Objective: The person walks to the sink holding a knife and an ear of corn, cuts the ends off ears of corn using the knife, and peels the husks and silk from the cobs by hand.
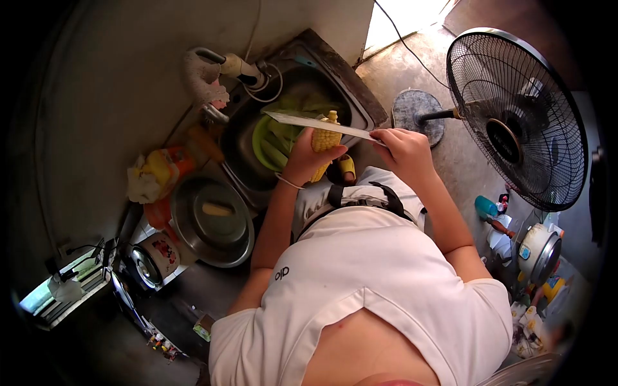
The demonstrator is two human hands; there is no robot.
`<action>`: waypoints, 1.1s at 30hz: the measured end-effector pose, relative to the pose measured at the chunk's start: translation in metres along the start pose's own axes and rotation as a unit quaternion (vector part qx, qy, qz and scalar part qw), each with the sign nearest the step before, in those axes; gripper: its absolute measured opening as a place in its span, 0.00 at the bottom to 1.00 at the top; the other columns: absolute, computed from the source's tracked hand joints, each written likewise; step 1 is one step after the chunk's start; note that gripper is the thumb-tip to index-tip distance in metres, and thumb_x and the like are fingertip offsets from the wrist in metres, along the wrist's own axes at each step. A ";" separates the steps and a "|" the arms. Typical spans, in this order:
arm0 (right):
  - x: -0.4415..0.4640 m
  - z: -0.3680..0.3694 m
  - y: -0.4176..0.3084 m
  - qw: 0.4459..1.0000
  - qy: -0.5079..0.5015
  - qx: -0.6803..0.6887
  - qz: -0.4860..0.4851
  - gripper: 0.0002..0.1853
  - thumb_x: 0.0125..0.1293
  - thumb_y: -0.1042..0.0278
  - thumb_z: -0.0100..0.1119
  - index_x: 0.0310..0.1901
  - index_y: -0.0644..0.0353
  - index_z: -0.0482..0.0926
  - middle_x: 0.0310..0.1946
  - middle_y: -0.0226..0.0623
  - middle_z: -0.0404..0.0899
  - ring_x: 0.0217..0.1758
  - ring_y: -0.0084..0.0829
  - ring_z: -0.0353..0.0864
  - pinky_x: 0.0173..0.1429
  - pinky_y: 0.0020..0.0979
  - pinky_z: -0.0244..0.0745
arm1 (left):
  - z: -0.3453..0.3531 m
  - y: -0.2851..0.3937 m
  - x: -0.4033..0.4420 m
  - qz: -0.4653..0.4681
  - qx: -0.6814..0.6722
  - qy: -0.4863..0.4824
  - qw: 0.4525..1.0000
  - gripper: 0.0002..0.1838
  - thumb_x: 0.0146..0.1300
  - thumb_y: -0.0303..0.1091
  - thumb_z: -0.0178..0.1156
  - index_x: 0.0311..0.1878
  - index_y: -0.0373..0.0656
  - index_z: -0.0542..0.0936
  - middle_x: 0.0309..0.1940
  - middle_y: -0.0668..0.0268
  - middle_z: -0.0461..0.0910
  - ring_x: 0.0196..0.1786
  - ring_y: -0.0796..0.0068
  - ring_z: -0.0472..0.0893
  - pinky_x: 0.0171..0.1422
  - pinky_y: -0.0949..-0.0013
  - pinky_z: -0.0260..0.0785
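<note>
My left hand [308,159] is wrapped around a yellow corn cob [327,138], which stands roughly upright near the sink's front edge. In my right hand [408,152] is the handle end of a long knife [328,125]. Its blade lies across the upper part of the cob, and its tip points left over the sink [233,151]. Inside the sink, green husks [277,143] fill a bright green basin [258,145]. Left of me, a metal bowl [187,226] contains a pale yellow piece [217,210], possibly corn.
A faucet [241,69] rises at the sink's back left. To the right stands a large fan [515,122] on a round base [417,116]. A flower-patterned pot [159,252] sits at left. A rice cooker [539,252] and assorted items are at lower right.
</note>
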State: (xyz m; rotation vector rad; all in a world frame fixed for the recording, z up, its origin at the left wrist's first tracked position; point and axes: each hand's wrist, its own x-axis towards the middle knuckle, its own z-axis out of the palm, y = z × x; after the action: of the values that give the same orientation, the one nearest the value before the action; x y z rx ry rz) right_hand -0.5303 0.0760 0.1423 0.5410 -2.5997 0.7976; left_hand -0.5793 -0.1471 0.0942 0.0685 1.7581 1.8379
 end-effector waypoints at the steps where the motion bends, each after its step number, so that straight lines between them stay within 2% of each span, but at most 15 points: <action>1: 0.000 0.000 0.000 1.000 0.000 0.000 0.001 0.07 0.54 0.68 0.64 0.34 0.57 0.77 0.24 0.33 0.78 0.27 0.34 0.80 0.29 0.33 0.73 | -0.001 -0.004 0.002 0.046 0.037 0.007 0.998 0.32 0.49 0.35 0.74 0.56 0.38 0.70 0.40 0.68 0.77 0.39 0.79 0.79 0.42 0.73 0.73; 2: -0.001 0.000 0.000 1.000 -0.002 0.000 0.001 0.08 0.54 0.68 0.64 0.34 0.57 0.77 0.23 0.33 0.78 0.27 0.35 0.80 0.28 0.33 0.73 | 0.000 -0.005 0.002 0.092 0.073 0.014 0.993 0.33 0.48 0.35 0.74 0.56 0.37 0.69 0.41 0.67 0.78 0.40 0.78 0.79 0.45 0.71 0.73; 6: -0.002 -0.001 -0.001 0.999 -0.031 -0.004 0.010 0.08 0.54 0.67 0.64 0.35 0.57 0.76 0.22 0.34 0.77 0.26 0.36 0.80 0.28 0.34 0.73 | 0.002 -0.006 0.001 0.126 0.147 0.048 0.980 0.34 0.48 0.38 0.73 0.56 0.36 0.69 0.42 0.62 0.80 0.43 0.72 0.80 0.50 0.68 0.72; 8: -0.002 0.000 0.000 0.999 -0.048 -0.006 0.013 0.09 0.54 0.67 0.64 0.35 0.57 0.76 0.22 0.34 0.77 0.26 0.36 0.80 0.28 0.34 0.73 | 0.003 -0.009 0.001 0.175 0.263 0.104 0.943 0.34 0.49 0.40 0.72 0.56 0.35 0.69 0.43 0.57 0.80 0.45 0.64 0.81 0.50 0.65 0.73; 9: -0.002 0.000 0.000 0.998 -0.065 -0.007 0.017 0.09 0.53 0.67 0.64 0.35 0.57 0.76 0.22 0.35 0.77 0.26 0.37 0.80 0.28 0.34 0.73 | 0.005 -0.008 0.000 0.176 0.262 0.103 0.943 0.34 0.49 0.40 0.72 0.56 0.35 0.69 0.43 0.57 0.80 0.45 0.64 0.81 0.50 0.65 0.73; 11: -0.001 0.000 0.000 0.997 -0.070 -0.014 0.012 0.10 0.52 0.68 0.64 0.36 0.57 0.76 0.22 0.34 0.77 0.26 0.36 0.80 0.28 0.34 0.73 | 0.010 -0.005 -0.004 0.211 0.341 0.156 0.903 0.33 0.49 0.39 0.71 0.56 0.35 0.69 0.43 0.54 0.80 0.46 0.58 0.81 0.50 0.64 0.72; 17: 0.002 -0.003 -0.001 0.993 -0.104 -0.044 -0.031 0.14 0.48 0.68 0.65 0.39 0.59 0.77 0.26 0.35 0.80 0.27 0.36 0.81 0.31 0.33 0.75 | 0.008 -0.008 -0.005 0.287 0.352 0.143 0.879 0.31 0.48 0.34 0.68 0.56 0.36 0.68 0.43 0.55 0.78 0.46 0.58 0.80 0.52 0.64 0.71; 19: 0.005 -0.004 0.000 0.991 -0.109 -0.054 -0.050 0.16 0.47 0.68 0.65 0.40 0.60 0.77 0.26 0.35 0.80 0.28 0.36 0.81 0.31 0.33 0.75 | 0.007 -0.011 -0.007 0.274 0.325 0.139 0.894 0.30 0.48 0.31 0.67 0.56 0.37 0.68 0.44 0.58 0.77 0.47 0.62 0.78 0.53 0.66 0.70; 21: 0.009 -0.003 0.004 0.989 -0.091 -0.067 -0.097 0.12 0.49 0.69 0.59 0.37 0.59 0.74 0.20 0.29 0.73 0.24 0.31 0.79 0.28 0.32 0.74 | 0.005 -0.006 -0.010 0.241 0.259 0.092 0.931 0.30 0.49 0.30 0.67 0.56 0.37 0.68 0.45 0.60 0.77 0.48 0.67 0.78 0.54 0.67 0.69; 22: 0.009 -0.002 0.005 0.989 -0.092 -0.065 -0.097 0.12 0.49 0.69 0.59 0.37 0.59 0.74 0.20 0.29 0.73 0.24 0.31 0.79 0.28 0.32 0.74 | 0.004 -0.008 -0.011 0.240 0.260 0.092 0.931 0.30 0.49 0.30 0.67 0.56 0.37 0.68 0.45 0.60 0.77 0.48 0.67 0.78 0.54 0.67 0.69; 24: 0.011 -0.001 0.009 0.987 -0.099 -0.062 -0.114 0.12 0.49 0.69 0.59 0.37 0.58 0.74 0.20 0.29 0.73 0.24 0.30 0.79 0.28 0.32 0.74 | 0.001 -0.012 -0.010 0.184 0.168 0.059 0.967 0.29 0.50 0.30 0.66 0.56 0.38 0.68 0.45 0.61 0.77 0.48 0.69 0.77 0.54 0.68 0.69; 28: 0.011 0.006 0.012 0.986 -0.098 -0.061 -0.119 0.11 0.50 0.69 0.59 0.37 0.58 0.74 0.20 0.29 0.73 0.24 0.31 0.79 0.28 0.32 0.74 | 0.003 -0.018 -0.007 0.194 0.140 0.059 0.969 0.29 0.51 0.31 0.67 0.56 0.38 0.68 0.44 0.61 0.77 0.48 0.70 0.77 0.54 0.68 0.69; 30: 0.010 0.011 0.012 0.989 -0.098 -0.057 -0.097 0.11 0.51 0.68 0.60 0.36 0.57 0.73 0.20 0.29 0.73 0.25 0.31 0.79 0.28 0.32 0.74 | 0.004 -0.023 -0.003 0.233 0.232 0.127 0.936 0.28 0.52 0.32 0.68 0.55 0.38 0.68 0.43 0.63 0.77 0.46 0.73 0.77 0.53 0.68 0.69; 31: 0.009 0.013 0.012 0.989 -0.098 -0.057 -0.097 0.11 0.51 0.68 0.60 0.36 0.57 0.73 0.20 0.29 0.73 0.25 0.31 0.79 0.28 0.32 0.74 | 0.003 -0.026 -0.001 0.234 0.232 0.127 0.936 0.28 0.52 0.32 0.68 0.55 0.38 0.68 0.43 0.63 0.77 0.46 0.73 0.77 0.53 0.68 0.69; 33: 0.006 0.017 0.012 0.989 -0.113 -0.065 -0.075 0.11 0.51 0.68 0.60 0.36 0.57 0.73 0.21 0.29 0.74 0.25 0.31 0.80 0.28 0.32 0.75 | 0.000 -0.028 0.002 0.275 0.367 0.141 0.878 0.28 0.52 0.33 0.68 0.55 0.38 0.68 0.42 0.64 0.78 0.44 0.74 0.78 0.52 0.69 0.70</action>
State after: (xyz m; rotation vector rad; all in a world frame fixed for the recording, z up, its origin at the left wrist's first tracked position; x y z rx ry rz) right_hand -0.5449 0.0739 0.1265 0.8193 -2.7488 0.5414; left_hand -0.5705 -0.1474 0.0678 0.6881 2.7850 1.4395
